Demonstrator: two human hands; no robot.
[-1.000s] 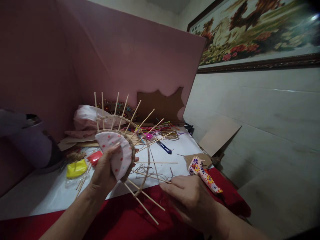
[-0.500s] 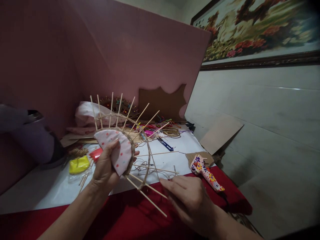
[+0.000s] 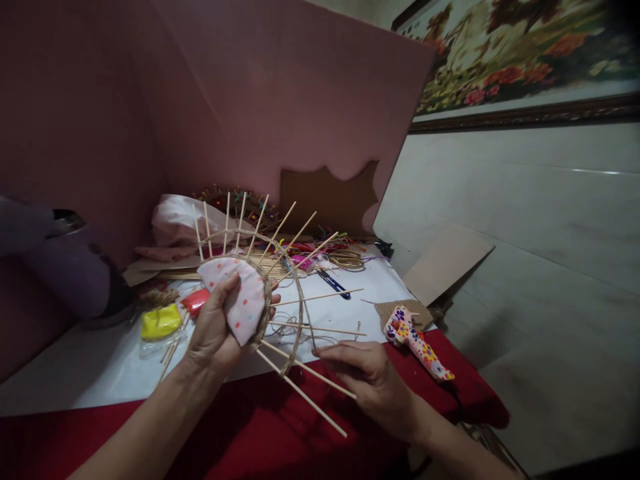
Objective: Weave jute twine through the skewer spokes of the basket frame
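My left hand is closed on a half-round piece covered in white dotted cloth, thumb on the cloth and fingers behind it. Thin wooden sticks fan out from its curved edge. Brown twine runs along that edge and in a wider arc across the sticks. Low on the right, my right hand pinches a loose strand of the twine between thumb and forefinger. That strand comes down from the outer arc.
A flower-patterned glue gun lies on cardboard at the right. Behind the work are a blue cutter, scissors and coloured cords. Yellow and red packets lie left. White paper covers part of the red cloth.
The view has shifted slightly. My right hand has come a little closer to the sticks, the strand still between its fingers. My left hand keeps the same hold.
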